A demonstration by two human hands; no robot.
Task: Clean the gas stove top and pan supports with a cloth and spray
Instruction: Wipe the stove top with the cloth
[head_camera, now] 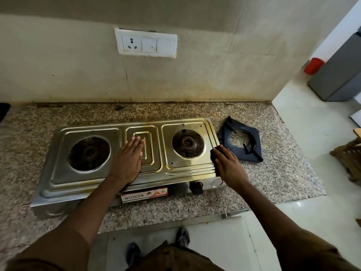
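A steel two-burner gas stove [58,173] sits on the granite counter with both pan supports taken off. My left hand [129,161] lies flat on the ribbed middle panel, fingers straight. At the stove's right edge my right hand [228,165] presses a dark cloth [214,154] down with straight fingers. The right burner [188,143] and the left burner [88,153] are bare. Dark pan supports [242,141] lie on the counter just right of the stove. No spray bottle is in view.
The speckled granite counter [175,112] ends at the right, above a white tiled floor [312,124]. A wall socket [146,43] is above the stove. A grey appliance [340,75] and a red object [313,65] stand far right. A wooden item [349,159] is at the right edge.
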